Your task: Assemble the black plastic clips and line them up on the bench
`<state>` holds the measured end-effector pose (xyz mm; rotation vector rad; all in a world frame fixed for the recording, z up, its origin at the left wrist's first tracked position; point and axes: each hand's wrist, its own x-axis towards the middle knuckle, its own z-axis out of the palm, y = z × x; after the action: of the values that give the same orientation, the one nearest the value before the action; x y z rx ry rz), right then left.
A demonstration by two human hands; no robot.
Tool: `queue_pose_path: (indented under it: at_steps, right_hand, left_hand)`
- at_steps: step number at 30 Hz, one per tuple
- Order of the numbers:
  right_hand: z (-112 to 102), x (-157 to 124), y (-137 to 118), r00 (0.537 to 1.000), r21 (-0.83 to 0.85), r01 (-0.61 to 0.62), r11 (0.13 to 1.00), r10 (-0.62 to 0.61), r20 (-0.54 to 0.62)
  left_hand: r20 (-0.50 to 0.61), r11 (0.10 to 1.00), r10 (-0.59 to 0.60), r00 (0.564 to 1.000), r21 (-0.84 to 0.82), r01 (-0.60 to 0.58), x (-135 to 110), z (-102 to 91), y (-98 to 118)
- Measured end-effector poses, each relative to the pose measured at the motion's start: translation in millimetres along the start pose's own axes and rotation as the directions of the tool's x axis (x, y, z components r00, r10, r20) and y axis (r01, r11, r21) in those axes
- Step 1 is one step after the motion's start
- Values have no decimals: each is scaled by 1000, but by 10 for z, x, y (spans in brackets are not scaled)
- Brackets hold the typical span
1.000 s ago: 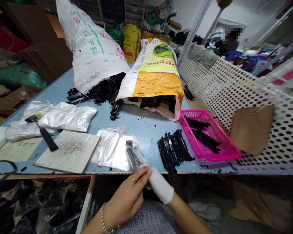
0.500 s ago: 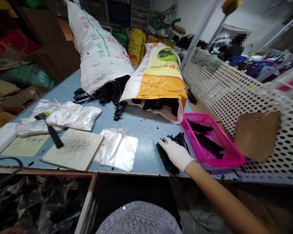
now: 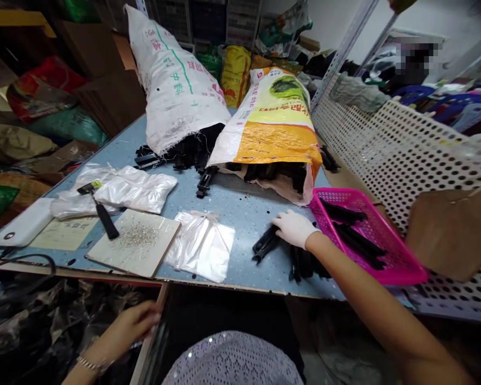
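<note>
My right hand [image 3: 293, 227], in a white glove, reaches over the blue table and closes on a black plastic part [image 3: 265, 244] at the left edge of a row of black plastic parts [image 3: 304, 263]. My left hand [image 3: 130, 324], bare with a bracelet on the wrist, is low at the front left beside a white panel edge below the table. Its fingers curl around something dark and shiny that I cannot make out. A stack of clear plastic bags [image 3: 202, 245] lies flat between the two hands.
A pink basket [image 3: 401, 267] with black parts stands right of my gloved hand, against a white perforated panel [image 3: 404, 155]. A white sack [image 3: 176, 91] and a yellow sack [image 3: 276, 117] spill black parts at the back. A hammer [image 3: 100, 211], a board [image 3: 134, 241] and filled bags [image 3: 136, 190] lie at left.
My right hand let go of the bag, reached to the row of black parts and drew one out leftward. My left hand moved down left below the table edge.
</note>
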<state>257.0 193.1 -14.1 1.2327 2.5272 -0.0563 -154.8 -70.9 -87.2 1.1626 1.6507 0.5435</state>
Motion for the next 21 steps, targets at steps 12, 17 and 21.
queue_pose_path:
  at_steps: [12,17,21]
  right_hand:
    - [-78,-204,-104,993,331,-31,943,67,-98]
    - [20,-504,-688,985,989,-150,-5,-81,149]
    - [359,-659,-1244,946,811,-306,-498,-254,201]
  left_hand:
    - [-266,877,465,844,269,-398,1066,1040,1056]
    - [-270,938,347,898,102,-332,1111,829,929]
    - [-331,954,282,900,-1,-300,1154,813,923]
